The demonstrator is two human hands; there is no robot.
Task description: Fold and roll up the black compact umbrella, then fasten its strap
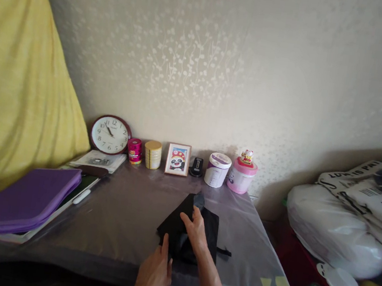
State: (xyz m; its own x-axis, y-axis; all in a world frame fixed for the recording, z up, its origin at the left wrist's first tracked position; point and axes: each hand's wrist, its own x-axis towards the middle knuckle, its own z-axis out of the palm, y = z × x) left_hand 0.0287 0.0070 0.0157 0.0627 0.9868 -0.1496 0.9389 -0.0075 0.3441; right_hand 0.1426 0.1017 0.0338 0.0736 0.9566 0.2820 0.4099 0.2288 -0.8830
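A black folded cloth (208, 227) lies crumpled on the table in front of me, with a short thin strap (225, 251) sticking out at its right. My right hand (196, 232) is over its middle, fingers closed on a dark grey flap (199, 201) at the top; the thumb points left over the cloth. My left hand (155, 269) is at the near left edge of the cloth. Its index finger stretches out and touches that edge, the thumb is apart, and the other fingers are mostly hidden.
Along the wall stand a clock (111, 135), a pink can (135, 150), a yellow tin (153, 155), a framed panda picture (178, 159), a white-purple tub (217, 171) and a pink tub (241, 177). A purple folder (25, 196) lies left; bags (334, 227) sit right, beyond the table (124, 218).
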